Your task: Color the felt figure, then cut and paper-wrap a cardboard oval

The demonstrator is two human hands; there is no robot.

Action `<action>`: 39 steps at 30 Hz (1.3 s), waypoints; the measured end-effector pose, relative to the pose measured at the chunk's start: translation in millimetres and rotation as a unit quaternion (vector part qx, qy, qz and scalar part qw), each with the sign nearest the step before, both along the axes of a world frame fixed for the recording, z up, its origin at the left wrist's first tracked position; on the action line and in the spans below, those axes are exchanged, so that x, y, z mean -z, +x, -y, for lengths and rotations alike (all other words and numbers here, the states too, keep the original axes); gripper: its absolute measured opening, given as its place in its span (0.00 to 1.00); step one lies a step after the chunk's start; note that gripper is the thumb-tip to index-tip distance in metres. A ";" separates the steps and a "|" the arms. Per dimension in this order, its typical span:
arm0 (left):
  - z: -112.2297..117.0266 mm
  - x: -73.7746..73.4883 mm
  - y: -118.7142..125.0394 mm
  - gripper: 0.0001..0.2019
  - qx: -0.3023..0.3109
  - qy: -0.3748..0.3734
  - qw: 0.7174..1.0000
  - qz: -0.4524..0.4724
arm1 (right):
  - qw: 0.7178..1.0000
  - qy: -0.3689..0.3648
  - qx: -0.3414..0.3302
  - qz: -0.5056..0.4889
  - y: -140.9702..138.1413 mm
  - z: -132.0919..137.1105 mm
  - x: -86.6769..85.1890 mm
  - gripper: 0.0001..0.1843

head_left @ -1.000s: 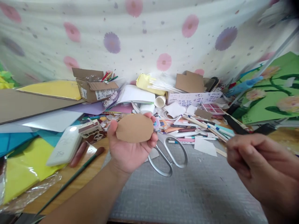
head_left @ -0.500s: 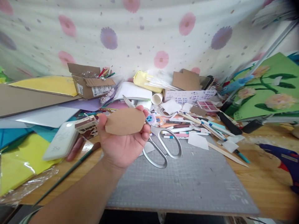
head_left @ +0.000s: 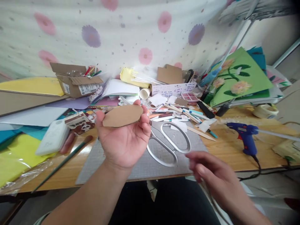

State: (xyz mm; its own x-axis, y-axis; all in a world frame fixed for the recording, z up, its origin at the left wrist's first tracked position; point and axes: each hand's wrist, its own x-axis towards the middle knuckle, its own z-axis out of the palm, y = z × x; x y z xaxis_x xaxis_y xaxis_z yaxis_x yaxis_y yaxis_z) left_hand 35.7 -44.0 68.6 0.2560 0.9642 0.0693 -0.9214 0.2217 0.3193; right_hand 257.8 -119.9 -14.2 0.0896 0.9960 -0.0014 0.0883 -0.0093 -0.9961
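My left hand (head_left: 122,143) is raised palm up over the grey cutting mat (head_left: 93,165). Its thumb and fingertips pinch the edges of a brown oval piece of cardboard (head_left: 123,115), held nearly flat. Silver scissors (head_left: 168,147) lie shut on the mat just right of that hand. My right hand (head_left: 215,181) hangs low at the lower right, past the table's front edge. It is smeared by motion, its fingers point left, and I cannot make out whether it holds anything.
A blue glue gun (head_left: 246,139) stands on the wooden table at the right, its cord running off the edge. Pens and paper scraps (head_left: 187,114) crowd the back. A paintbrush (head_left: 63,162), a white case (head_left: 52,137), coloured paper and a cardboard box (head_left: 75,82) fill the left.
The view has swung right and down. My left hand tilted the cardboard oval flatter. My right hand, out of view half a second ago, has come back in at the lower right.
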 end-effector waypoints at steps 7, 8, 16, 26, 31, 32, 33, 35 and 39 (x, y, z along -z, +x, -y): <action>4.5 2.1 14.9 0.41 -0.016 0.001 1.000 -0.002 | 0.981 -0.036 0.010 -0.191 -34.4 -28.6 -0.6 0.17; 4.0 2.6 15.5 0.41 -0.021 -0.002 1.000 -0.005 | 0.982 -0.041 -0.001 -0.185 -32.7 -28.8 1.2 0.16; 0.3 7.2 16.2 0.37 -0.032 -0.017 0.999 -0.009 | 0.975 -0.042 -0.029 -0.215 -30.5 -30.0 12.1 0.17; 5.4 3.8 23.1 0.28 -0.076 -0.029 0.996 -0.042 | 0.808 0.425 0.056 0.405 -46.2 -43.2 -17.5 0.14; 8.4 4.8 25.9 0.29 -0.079 -0.043 0.995 -0.040 | 0.790 0.427 0.067 0.434 -61.2 -59.2 -18.9 0.05; 8.1 5.5 25.3 0.29 -0.080 -0.045 0.995 -0.039 | 0.791 0.440 0.071 0.419 -61.3 -59.3 -16.1 0.05; 7.5 6.2 24.6 0.29 -0.080 -0.045 0.995 -0.037 | 0.790 0.453 0.074 0.407 -60.3 -58.5 -13.4 0.04; 5.6 7.0 22.9 0.30 -0.083 -0.045 0.995 -0.034 | 0.793 0.465 0.065 0.387 -55.0 -54.6 -10.1 0.04; 0.1 7.6 18.4 0.32 -0.084 -0.042 0.995 -0.024 | 0.848 0.419 -0.006 0.324 -27.3 -40.0 -7.3 0.05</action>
